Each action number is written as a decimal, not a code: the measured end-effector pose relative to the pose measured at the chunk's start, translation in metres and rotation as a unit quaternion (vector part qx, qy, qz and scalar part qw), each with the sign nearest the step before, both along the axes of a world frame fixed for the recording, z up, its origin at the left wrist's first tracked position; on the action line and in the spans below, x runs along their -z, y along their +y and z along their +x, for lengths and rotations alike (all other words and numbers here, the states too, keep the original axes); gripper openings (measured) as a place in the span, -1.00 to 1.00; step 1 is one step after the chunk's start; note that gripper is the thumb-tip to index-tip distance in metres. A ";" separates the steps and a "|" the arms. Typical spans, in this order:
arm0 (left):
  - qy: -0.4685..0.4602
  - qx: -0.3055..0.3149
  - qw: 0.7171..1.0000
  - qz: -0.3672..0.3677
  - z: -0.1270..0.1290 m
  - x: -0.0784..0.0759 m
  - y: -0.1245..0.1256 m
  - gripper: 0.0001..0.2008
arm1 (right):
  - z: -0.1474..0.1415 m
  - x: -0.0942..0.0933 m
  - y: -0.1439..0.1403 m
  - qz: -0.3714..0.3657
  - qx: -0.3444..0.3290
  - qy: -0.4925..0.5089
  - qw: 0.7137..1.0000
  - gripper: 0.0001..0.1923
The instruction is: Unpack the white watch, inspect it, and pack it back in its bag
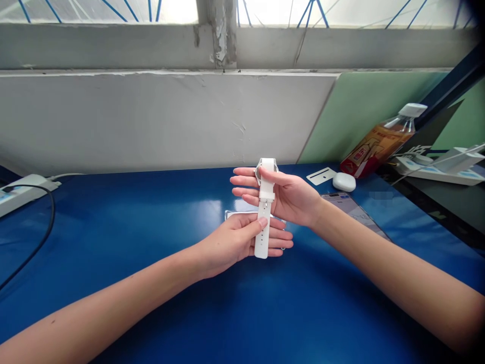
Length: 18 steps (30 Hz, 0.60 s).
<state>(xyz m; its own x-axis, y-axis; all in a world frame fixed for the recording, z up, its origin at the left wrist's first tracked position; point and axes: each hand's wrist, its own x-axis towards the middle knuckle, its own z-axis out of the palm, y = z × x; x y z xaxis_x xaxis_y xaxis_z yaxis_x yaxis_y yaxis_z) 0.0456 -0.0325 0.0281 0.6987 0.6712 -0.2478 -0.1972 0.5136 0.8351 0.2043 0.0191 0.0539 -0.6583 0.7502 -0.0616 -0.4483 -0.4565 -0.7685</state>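
Watch (266,184), white, smooth rubbery strap: gripped at case by right hand (290,197), pinched lower by left hand (237,240); glossy blue table (132,242) beneath, scuffed white wall (151,121) behind.

Both forearms were bare — no sleeves showed (nor rings, nor gloves) on the left hand (237,240) or right hand (290,194).

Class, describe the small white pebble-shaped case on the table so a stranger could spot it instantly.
Start at the blue table and go to its far right side, near the tilted orange-labelled bottle. The case lies beside a white card; unlike the flat card, it is rounded and glossy.
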 end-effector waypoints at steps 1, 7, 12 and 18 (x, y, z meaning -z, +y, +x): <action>-0.003 0.002 1.000 -0.003 0.000 0.000 0.000 -0.65 | 0.000 -0.001 0.000 -0.004 -0.003 0.003 1.000 -0.64; -0.017 0.012 1.000 -0.019 -0.001 -0.003 -0.001 -0.69 | 0.001 -0.006 0.000 -0.025 -0.026 0.006 0.999 -0.54; -0.007 0.009 1.000 -0.001 0.000 -0.002 -0.002 -0.70 | 0.000 -0.007 0.000 -0.029 -0.043 -0.001 0.999 -0.45; -0.013 0.021 1.000 0.005 0.000 -0.002 -0.001 -0.67 | 0.001 -0.004 0.000 -0.059 -0.043 0.031 0.997 -0.39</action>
<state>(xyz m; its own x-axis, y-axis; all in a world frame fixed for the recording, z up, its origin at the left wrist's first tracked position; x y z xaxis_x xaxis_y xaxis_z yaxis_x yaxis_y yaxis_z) 0.0458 -0.0339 0.0306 0.7319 0.6443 -0.2219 -0.1980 0.5127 0.8354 0.2057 0.0186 0.0578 -0.7250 0.6810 -0.1028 -0.4489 -0.5806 -0.6793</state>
